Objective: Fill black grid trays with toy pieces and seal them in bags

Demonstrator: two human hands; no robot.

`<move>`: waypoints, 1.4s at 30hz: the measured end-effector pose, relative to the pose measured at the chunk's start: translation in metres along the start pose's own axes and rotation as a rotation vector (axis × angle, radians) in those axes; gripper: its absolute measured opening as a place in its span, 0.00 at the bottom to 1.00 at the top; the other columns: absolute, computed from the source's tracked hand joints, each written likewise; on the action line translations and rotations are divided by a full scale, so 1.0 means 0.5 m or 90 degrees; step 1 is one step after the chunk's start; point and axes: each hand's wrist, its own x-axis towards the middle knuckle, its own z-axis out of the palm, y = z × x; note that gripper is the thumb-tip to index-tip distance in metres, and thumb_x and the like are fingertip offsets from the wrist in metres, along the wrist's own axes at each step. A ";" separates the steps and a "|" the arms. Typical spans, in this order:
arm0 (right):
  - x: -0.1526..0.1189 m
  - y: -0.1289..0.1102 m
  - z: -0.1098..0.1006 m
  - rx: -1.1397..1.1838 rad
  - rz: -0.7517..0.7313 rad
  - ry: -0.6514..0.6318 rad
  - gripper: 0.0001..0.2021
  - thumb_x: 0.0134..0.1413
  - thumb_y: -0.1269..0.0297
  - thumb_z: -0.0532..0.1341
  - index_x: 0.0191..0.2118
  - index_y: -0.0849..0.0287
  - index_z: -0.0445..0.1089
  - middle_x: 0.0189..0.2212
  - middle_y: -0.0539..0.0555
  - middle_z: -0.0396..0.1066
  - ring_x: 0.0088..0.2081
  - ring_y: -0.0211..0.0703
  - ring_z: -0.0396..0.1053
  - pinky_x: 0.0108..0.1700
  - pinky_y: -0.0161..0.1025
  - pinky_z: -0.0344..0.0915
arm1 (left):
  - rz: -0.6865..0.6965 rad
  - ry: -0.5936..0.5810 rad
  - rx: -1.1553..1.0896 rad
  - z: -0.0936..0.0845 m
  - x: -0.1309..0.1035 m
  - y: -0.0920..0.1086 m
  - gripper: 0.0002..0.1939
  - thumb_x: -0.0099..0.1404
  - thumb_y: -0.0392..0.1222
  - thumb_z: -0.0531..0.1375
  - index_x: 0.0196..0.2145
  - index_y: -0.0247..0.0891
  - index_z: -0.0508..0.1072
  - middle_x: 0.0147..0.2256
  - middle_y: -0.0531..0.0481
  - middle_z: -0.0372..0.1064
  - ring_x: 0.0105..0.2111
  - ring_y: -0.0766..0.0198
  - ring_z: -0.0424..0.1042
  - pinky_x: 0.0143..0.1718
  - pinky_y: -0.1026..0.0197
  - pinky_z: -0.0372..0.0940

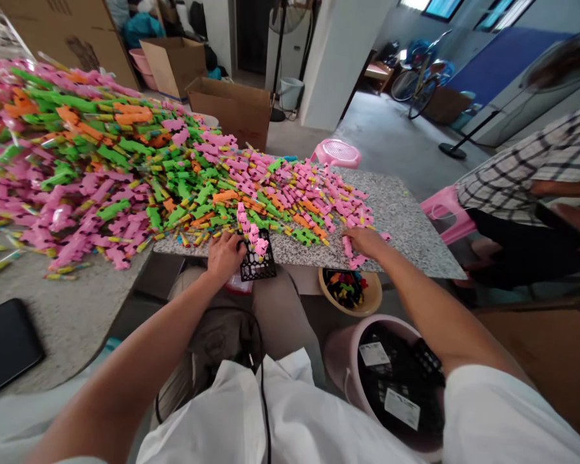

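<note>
My left hand (225, 256) is closed on the left rim of a small black plastic basket (258, 269) at the table's front edge. A few pink animal-shaped toys (252, 231) lie in and over that basket in a row. Further right, my right hand (365, 243) has its fingers curled down on a pink toy (347, 246) at the edge of the heap; its fingertips are partly hidden. Another pink toy (357, 261) lies just below them. Behind both hands spreads a large heap of pink, green and orange toys (183, 183) with yellow stick-like parts.
Beneath the granite table (406, 219) stand a tan basin (374, 299) of colourful pieces and a pink bucket (341, 351) holding black baskets. A black tablet-like object (9, 345) lies left. A seated person (507, 174) is at right, near a pink stool (336, 153).
</note>
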 end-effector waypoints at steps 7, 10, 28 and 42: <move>-0.062 -0.036 0.011 0.123 0.065 0.277 0.19 0.67 0.61 0.54 0.56 0.60 0.75 0.53 0.64 0.76 0.54 0.55 0.73 0.55 0.46 0.66 | -0.012 -0.021 -0.017 -0.006 -0.004 0.007 0.12 0.73 0.44 0.57 0.46 0.46 0.80 0.44 0.45 0.77 0.49 0.51 0.74 0.56 0.47 0.62; -0.082 -0.155 0.008 0.296 0.172 0.393 0.16 0.63 0.52 0.59 0.44 0.59 0.75 0.39 0.62 0.77 0.41 0.54 0.74 0.47 0.47 0.69 | -0.015 -0.026 -0.016 -0.005 -0.005 0.007 0.12 0.73 0.43 0.57 0.46 0.45 0.80 0.44 0.44 0.76 0.49 0.51 0.74 0.56 0.47 0.62; -0.084 -0.559 0.029 0.684 0.036 0.248 0.13 0.60 0.50 0.61 0.42 0.54 0.73 0.34 0.54 0.78 0.34 0.49 0.76 0.42 0.45 0.73 | -0.013 -0.029 -0.021 -0.006 -0.006 0.010 0.11 0.74 0.44 0.57 0.42 0.44 0.80 0.42 0.43 0.74 0.47 0.52 0.74 0.53 0.48 0.62; -0.070 -0.611 0.038 0.583 0.044 0.278 0.10 0.59 0.54 0.62 0.38 0.56 0.70 0.29 0.54 0.75 0.32 0.48 0.72 0.41 0.43 0.68 | -0.008 -0.042 0.012 -0.015 -0.004 0.016 0.12 0.74 0.44 0.56 0.41 0.42 0.80 0.42 0.43 0.75 0.46 0.53 0.74 0.51 0.49 0.60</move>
